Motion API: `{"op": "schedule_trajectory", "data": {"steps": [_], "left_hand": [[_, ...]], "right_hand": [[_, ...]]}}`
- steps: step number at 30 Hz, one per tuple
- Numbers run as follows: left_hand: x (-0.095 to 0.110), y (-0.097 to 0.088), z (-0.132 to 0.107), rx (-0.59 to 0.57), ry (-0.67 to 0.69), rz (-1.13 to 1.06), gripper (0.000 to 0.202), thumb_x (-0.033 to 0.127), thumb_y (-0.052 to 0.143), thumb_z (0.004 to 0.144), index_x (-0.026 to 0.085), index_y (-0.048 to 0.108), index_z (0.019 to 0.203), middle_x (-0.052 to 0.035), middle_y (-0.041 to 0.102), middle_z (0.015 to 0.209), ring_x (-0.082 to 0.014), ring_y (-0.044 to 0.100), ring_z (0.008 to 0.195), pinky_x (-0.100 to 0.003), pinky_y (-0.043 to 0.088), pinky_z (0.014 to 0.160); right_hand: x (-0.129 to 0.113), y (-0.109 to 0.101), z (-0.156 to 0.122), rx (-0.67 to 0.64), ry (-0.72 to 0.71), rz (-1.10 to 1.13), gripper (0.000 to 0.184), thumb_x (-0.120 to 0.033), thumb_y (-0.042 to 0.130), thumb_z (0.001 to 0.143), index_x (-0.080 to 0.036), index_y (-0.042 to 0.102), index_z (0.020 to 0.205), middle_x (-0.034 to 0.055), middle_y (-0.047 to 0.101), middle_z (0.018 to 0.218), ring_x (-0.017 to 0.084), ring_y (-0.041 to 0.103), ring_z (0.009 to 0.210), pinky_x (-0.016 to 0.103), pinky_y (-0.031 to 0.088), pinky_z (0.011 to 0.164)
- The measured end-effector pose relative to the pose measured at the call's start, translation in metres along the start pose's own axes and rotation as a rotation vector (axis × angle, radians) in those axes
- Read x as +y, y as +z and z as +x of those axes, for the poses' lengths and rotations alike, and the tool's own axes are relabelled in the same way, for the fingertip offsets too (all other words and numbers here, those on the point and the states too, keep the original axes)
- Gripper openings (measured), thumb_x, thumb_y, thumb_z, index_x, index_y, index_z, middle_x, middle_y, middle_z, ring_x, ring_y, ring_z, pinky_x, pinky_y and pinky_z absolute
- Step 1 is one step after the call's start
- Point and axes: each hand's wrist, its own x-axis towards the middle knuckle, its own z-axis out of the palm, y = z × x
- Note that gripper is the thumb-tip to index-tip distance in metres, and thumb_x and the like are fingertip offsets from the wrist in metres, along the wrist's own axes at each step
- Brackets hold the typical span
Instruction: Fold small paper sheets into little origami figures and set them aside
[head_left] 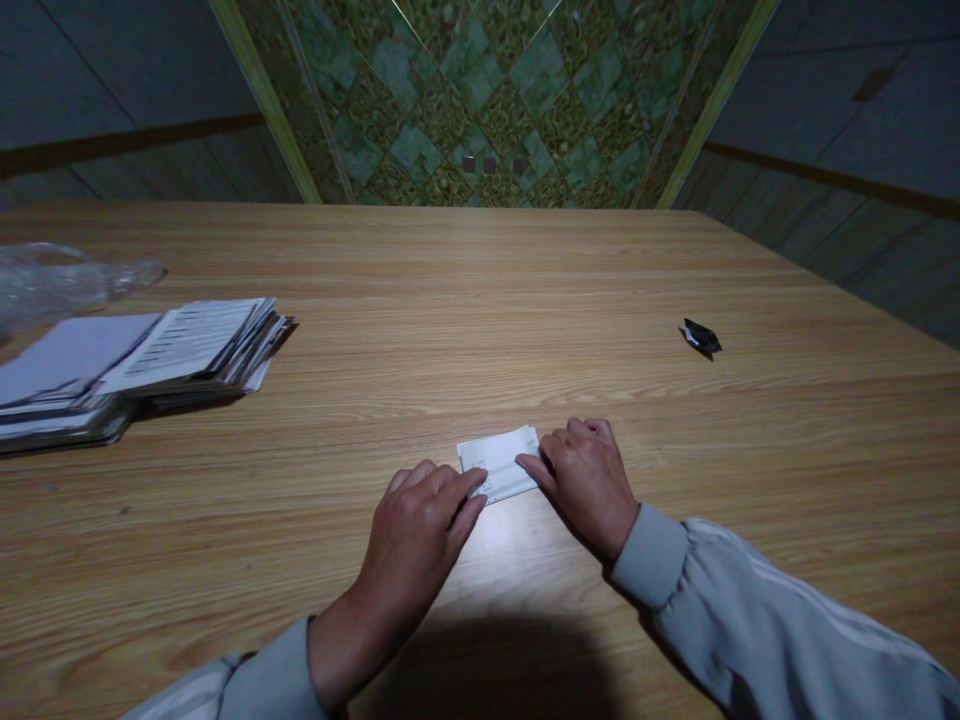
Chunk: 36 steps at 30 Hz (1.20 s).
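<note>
Between my two hands is a small folded piece of white paper (502,462), with faint print near its left end and layered edges at its upper right. My left hand (420,520) grips its left end, index finger on top and thumb at the lower edge. The right end is held by my right hand (589,475), whose thumb lies across the top face while the other fingers curl behind. The paper is tilted slightly, just above or on the wooden table (480,330); which of the two I cannot tell.
Stacks of printed papers (195,345) lie on the left of the table, with a clear plastic bag (67,285) behind them. A small crumpled black wrapper (702,338) is on the right. A patterned tile wall (487,100) rises beyond the far edge.
</note>
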Motion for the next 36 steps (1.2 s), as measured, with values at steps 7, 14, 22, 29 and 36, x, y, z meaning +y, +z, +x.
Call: {"op": "schedule_trajectory", "data": {"steps": [7, 14, 22, 29, 36], "left_hand": [[0.001, 0.001, 0.003, -0.028, 0.006, 0.060, 0.019, 0.025, 0.059, 0.097, 0.020, 0.071, 0.110, -0.0059, 0.072, 0.088, -0.0246, 0.064, 0.082, -0.038, 0.046, 0.075], [-0.003, 0.002, 0.007, -0.003, 0.025, 0.036, 0.023, 0.024, 0.055, 0.099, 0.018, 0.069, 0.115, -0.0062, 0.070, 0.088, -0.0241, 0.062, 0.081, -0.038, 0.046, 0.074], [-0.003, 0.004, 0.008, -0.009, -0.007, -0.007, 0.019, 0.024, 0.058, 0.097, 0.019, 0.071, 0.110, -0.0061, 0.070, 0.087, -0.0245, 0.062, 0.083, -0.039, 0.047, 0.076], [-0.004, 0.005, 0.010, -0.008, 0.007, 0.047, 0.018, 0.023, 0.060, 0.096, 0.019, 0.072, 0.109, -0.0058, 0.071, 0.085, -0.0251, 0.065, 0.079, -0.039, 0.048, 0.073], [-0.003, 0.004, 0.012, 0.012, 0.047, 0.116, 0.017, 0.023, 0.060, 0.096, 0.018, 0.071, 0.108, -0.0064, 0.071, 0.084, -0.0251, 0.065, 0.077, -0.038, 0.048, 0.071]], "right_hand": [[0.000, 0.002, 0.000, 0.006, 0.001, -0.008, 0.033, -0.038, 0.058, 0.100, -0.016, 0.072, 0.078, 0.0085, 0.074, 0.080, 0.026, 0.060, 0.088, 0.039, 0.027, 0.081], [0.001, 0.003, 0.000, 0.021, -0.013, -0.024, 0.034, -0.034, 0.054, 0.101, -0.016, 0.072, 0.078, 0.0094, 0.073, 0.077, 0.025, 0.061, 0.085, 0.039, 0.027, 0.080], [-0.001, 0.003, 0.001, 0.023, 0.006, -0.033, 0.034, -0.033, 0.055, 0.100, -0.016, 0.073, 0.077, 0.0098, 0.073, 0.076, 0.026, 0.061, 0.085, 0.039, 0.027, 0.079], [-0.001, 0.003, 0.001, 0.027, 0.013, -0.042, 0.035, -0.032, 0.054, 0.101, -0.016, 0.073, 0.077, 0.0108, 0.073, 0.078, 0.026, 0.061, 0.087, 0.039, 0.028, 0.080], [-0.001, 0.002, 0.001, 0.016, 0.009, -0.036, 0.033, -0.030, 0.054, 0.100, -0.015, 0.073, 0.078, 0.0104, 0.073, 0.079, 0.026, 0.061, 0.088, 0.039, 0.028, 0.080]]}}
